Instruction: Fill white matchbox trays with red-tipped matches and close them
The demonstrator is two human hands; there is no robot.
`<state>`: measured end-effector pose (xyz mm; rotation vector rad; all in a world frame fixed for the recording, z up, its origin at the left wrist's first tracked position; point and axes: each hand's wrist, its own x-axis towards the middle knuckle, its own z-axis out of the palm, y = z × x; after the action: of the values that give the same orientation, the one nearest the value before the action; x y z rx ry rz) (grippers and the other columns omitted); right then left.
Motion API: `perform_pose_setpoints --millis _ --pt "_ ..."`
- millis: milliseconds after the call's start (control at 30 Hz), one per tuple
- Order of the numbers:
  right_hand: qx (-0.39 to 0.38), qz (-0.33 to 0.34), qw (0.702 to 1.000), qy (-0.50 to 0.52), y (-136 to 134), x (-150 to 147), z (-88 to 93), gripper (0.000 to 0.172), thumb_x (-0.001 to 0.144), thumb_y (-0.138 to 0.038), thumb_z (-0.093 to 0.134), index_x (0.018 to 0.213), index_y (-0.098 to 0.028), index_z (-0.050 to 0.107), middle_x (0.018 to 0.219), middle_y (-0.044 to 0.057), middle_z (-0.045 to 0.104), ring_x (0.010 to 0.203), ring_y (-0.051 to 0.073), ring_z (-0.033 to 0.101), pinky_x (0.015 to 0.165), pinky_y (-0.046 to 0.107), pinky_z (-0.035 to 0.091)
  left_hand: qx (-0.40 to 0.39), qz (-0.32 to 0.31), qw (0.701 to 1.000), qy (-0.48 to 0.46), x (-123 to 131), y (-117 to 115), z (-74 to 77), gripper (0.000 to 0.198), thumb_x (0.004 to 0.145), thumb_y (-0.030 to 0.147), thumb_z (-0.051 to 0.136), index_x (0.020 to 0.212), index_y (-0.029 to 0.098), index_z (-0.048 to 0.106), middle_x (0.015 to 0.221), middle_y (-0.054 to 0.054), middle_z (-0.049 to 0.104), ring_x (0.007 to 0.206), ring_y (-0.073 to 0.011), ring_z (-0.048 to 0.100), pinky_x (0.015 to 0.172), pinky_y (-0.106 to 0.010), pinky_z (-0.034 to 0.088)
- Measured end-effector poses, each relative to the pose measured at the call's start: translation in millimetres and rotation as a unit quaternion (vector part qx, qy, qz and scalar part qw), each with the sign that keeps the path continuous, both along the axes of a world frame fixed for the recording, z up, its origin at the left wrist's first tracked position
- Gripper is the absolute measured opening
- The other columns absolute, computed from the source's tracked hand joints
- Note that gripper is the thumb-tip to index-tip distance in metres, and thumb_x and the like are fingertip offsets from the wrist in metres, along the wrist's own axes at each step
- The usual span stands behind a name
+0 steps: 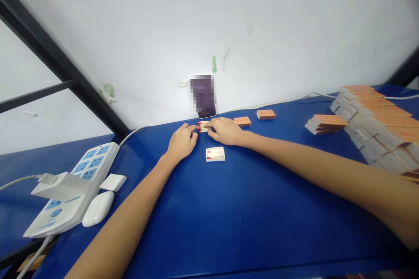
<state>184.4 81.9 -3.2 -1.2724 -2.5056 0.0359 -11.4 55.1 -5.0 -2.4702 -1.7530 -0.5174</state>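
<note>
A small pile of matches [203, 127] with red heads pointing left lies on the blue table by the wall. My left hand [182, 143] rests at the left of it, index fingertip at the match heads, thumb apart and nothing visible in the grasp. From the right, my right hand [225, 130] bends its fingers down onto the matches' pale ends and covers part of them. Nearer to me sits a white matchbox tray [215, 154] with a few matches in it. An orange matchbox [242, 121] lies just behind my right hand.
Another matchbox [266, 114] lies further right, then a short stack of matchboxes [326, 123] beside a big stepped pile [393, 117]. A phone [207, 111] leans on the wall. At left are a power strip [101, 150], a white earbud case [98, 208] and a white square [113, 182].
</note>
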Motion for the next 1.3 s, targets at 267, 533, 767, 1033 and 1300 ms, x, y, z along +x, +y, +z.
perform_pose_setpoints --millis 267,533,767,1033,1300 --pt "0.002 0.007 1.000 -0.005 -0.7 0.1 1.2 0.039 0.094 -0.029 0.042 0.125 -0.026 0.064 0.109 0.008 0.070 0.098 0.023 0.063 0.076 0.029 0.041 0.002 -0.005 1.000 -0.001 0.1 -0.6 0.0 0.039 0.094 0.025 0.037 0.119 0.023 0.066 0.093 -0.007 0.060 0.087 -0.0211 0.060 0.081 -0.033 0.047" --pt "0.002 0.005 1.000 -0.003 -0.7 -0.7 1.1 0.039 0.094 -0.029 0.042 0.125 -0.026 0.064 0.111 0.007 0.070 0.098 0.023 0.064 0.075 0.029 0.042 0.007 -0.013 1.000 -0.013 -0.6 0.3 -0.9 0.038 0.093 0.023 0.037 0.121 0.023 0.064 0.093 -0.006 0.060 0.086 -0.0211 0.060 0.081 -0.034 0.047" --pt "0.003 0.015 1.000 0.013 0.3 0.1 -0.4 0.036 0.094 -0.030 0.043 0.120 -0.026 0.067 0.112 0.006 0.070 0.099 0.022 0.064 0.076 0.028 0.042 0.009 -0.009 1.000 -0.012 -0.6 0.5 -1.3 0.039 0.093 0.023 0.038 0.123 0.022 0.062 0.095 -0.006 0.061 0.087 -0.0219 0.060 0.082 -0.034 0.047" --pt "0.012 0.030 0.999 0.032 1.4 0.5 -1.8 0.033 0.093 -0.027 0.045 0.115 -0.024 0.069 0.112 0.006 0.071 0.099 0.022 0.065 0.075 0.028 0.043 0.010 -0.006 1.000 -0.010 -0.3 1.1 -1.5 0.037 0.093 0.023 0.038 0.119 0.022 0.064 0.095 -0.006 0.061 0.088 -0.0213 0.060 0.082 -0.033 0.047" --pt "0.009 0.069 0.996 0.061 3.5 0.9 -3.6 0.034 0.096 -0.029 0.043 0.120 -0.025 0.068 0.112 0.005 0.072 0.100 0.021 0.065 0.077 0.028 0.043 0.005 -0.008 1.000 -0.004 0.2 -0.3 0.4 0.040 0.093 0.023 0.037 0.123 0.023 0.064 0.092 -0.006 0.060 0.085 -0.0210 0.060 0.080 -0.033 0.047"
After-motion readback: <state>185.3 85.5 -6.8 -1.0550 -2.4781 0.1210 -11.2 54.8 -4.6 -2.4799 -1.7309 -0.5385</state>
